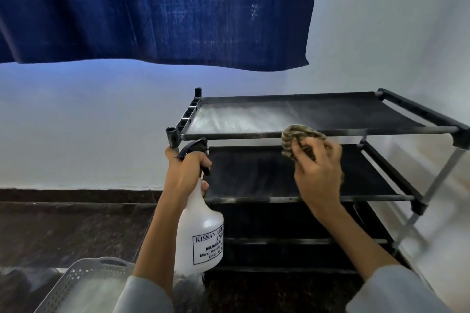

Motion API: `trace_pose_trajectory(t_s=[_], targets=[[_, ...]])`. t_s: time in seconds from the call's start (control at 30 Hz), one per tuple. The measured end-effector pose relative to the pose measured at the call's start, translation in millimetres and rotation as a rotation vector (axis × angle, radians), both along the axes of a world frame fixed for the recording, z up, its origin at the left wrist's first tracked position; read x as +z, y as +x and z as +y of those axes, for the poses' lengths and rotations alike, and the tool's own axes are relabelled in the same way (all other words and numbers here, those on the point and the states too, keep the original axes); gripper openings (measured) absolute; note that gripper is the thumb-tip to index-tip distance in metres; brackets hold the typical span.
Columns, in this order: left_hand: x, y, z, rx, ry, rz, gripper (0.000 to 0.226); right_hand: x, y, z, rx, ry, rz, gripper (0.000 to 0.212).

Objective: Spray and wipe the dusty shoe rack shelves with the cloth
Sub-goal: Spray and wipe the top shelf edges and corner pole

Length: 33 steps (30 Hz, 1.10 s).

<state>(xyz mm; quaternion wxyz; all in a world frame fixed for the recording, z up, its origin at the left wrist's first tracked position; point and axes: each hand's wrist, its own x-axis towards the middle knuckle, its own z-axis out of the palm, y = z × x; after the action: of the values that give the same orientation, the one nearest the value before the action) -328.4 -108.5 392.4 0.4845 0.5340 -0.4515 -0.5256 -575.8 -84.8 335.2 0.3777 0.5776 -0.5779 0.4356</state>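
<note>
Spray bottle upright, nozzle rackward

I count one shoe rack, and on it I see four shelves stacked one above another; the two lowest are dark and hard to separate. There is one spray bottle, white with a dark trigger head, and one bunched striped cloth. Two hands show: one left hand, one right hand. I also count one grey perforated basket and one blue curtain.
</note>
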Motion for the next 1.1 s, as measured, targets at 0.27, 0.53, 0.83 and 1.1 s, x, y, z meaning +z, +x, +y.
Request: trace_pose_trajectory(t_s=[0.27, 0.53, 0.83, 1.1], targets=[[-2.6, -1.5, 2.0, 0.011, 0.011, -0.018, 0.046, -1.0, 81.6, -28.4, 0.127, -0.026, 0.177, 0.026], [-1.5, -12.6, 8.3, -0.055, -0.019, -0.072, 0.091, 37.2, 51.2, -15.0, -0.130, 0.252, -0.092, 0.042], [14.6, -32.6, 18.6, -0.158, -0.052, -0.071, 0.101, 85.0, 33.3, -48.1, 0.048, 0.532, 0.349, 0.048], [17.5, -30.0, 35.3, -0.172, -0.050, -0.048, 0.098, 103.2, 38.6, -74.1, -0.026, 0.889, -0.081, 0.052]])
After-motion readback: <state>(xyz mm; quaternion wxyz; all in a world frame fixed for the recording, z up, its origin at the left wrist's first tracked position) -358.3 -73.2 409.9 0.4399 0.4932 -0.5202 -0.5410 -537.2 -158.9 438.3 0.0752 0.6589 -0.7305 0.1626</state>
